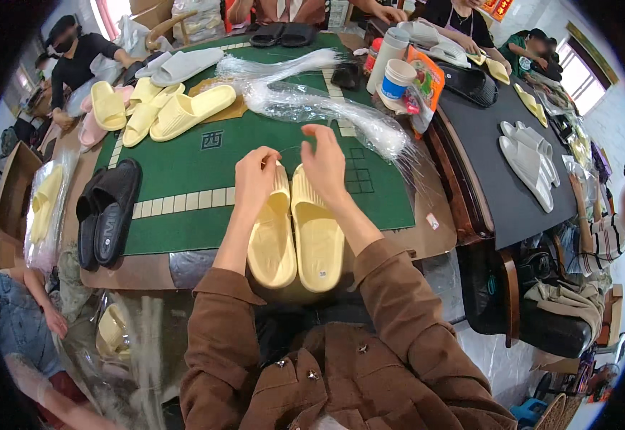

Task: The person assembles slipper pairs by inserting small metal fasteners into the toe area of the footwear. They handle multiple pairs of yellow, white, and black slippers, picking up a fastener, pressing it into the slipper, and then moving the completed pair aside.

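Note:
Directly in front of me a pair of pale yellow slide slippers lies side by side, heels toward me: the left slipper and the right slipper, which has a small label on its heel. My left hand is at the toe of the left slipper, fingers curled into a pinch; what they hold is too small to make out. My right hand is above the toe of the right slipper, its fingers stretched out and the thumb apart. A faint thin line shows between the two hands. The slippers' toes are partly hidden behind my hands.
Bundles of thin clear plastic strands lie across the green mat. Yellow slippers are at the back left, black slippers at the left edge. Bottles and a white tub stand back right. Other people sit around the tables.

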